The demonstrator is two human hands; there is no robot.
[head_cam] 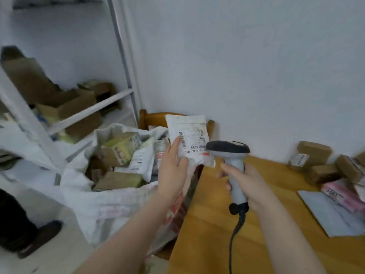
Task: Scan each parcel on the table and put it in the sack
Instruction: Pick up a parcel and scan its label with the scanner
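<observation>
- The left hand [173,167] grips a flat white parcel [189,135] by its lower left part. The thumb is curled onto the label face and the other fingers are behind the parcel.
- The parcel is held upright in the air, label toward the camera. It is above the gap between the sack [110,200] and the left edge of the table [213,224].
- The right hand [245,180] is closed round the handle of a grey scanner [229,151]. A dark cable [235,238] runs from the handle down over the table.
- The scanner head overlaps the parcel's lower right corner in this view. Contact between them cannot be confirmed.
- The sack is white and woven, and its mouth is open and slack. It stands just beside the table's left edge and holds several cartons and mailers.
- A wooden chair [152,118] stands behind the sack, against the wall [256,66].
- Brown boxes [314,155], a pink parcel [339,194] and a grey mailer [331,214] lie at the table's right side. The boxes are near the wall.
- Bare wood shows between the right hand and these parcels.
- A white shelf [88,111] loaded with cartons stands left of the sack.
</observation>
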